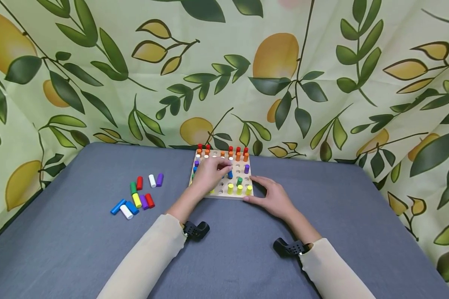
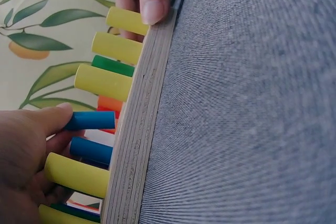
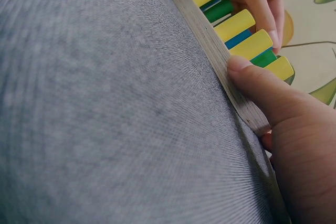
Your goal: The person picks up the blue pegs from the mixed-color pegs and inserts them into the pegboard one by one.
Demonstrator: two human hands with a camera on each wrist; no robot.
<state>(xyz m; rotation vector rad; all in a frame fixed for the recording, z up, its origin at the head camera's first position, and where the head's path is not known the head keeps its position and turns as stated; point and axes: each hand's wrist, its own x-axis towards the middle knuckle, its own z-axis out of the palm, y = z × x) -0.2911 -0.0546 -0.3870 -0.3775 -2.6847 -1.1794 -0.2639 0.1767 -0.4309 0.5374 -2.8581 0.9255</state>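
Note:
A wooden pegboard [image 1: 224, 197] stands on the cloth, its rows carrying red, orange, white, purple, blue, green and yellow pegs. Over the board's middle, my left hand [image 1: 208, 173] pinches a blue peg [image 2: 98, 120] between thumb and fingers; the head view hides that peg behind the hand. Another blue peg [image 2: 92, 151] appears just below it in the left wrist view. My right hand [image 1: 273, 198] holds the board's near right corner, with its thumb [image 3: 257, 82] against the front edge beside a yellow peg [image 3: 281, 68] and its fingers along the right side.
Left of the board several loose pegs lie on the grey cloth [image 1: 224, 257], among them a green peg [image 1: 133, 188], a white peg [image 1: 126, 211] and a purple peg [image 1: 159, 180]. A leaf-and-fruit patterned curtain [image 1: 224, 95] hangs behind the table.

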